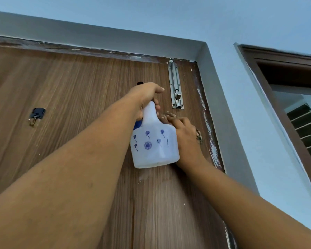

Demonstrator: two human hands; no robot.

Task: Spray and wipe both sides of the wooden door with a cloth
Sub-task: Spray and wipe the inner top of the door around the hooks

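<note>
The left hand (147, 94) grips the neck of the white spray bottle (154, 142), held up near the wooden door's (70, 83) top right corner. The right hand (185, 135) presses a cloth (170, 115) on the door with curled fingers, just below the metal bolt (176, 87).

The wooden door (70, 90) is standing shut in its frame, brown grain running vertically. The white spray bottle (154, 141), printed with blue motifs, is hanging neck-up near the door's upper right corner. The cloth (171, 115) is peeking out just beside it, pressed against the wood.
</note>
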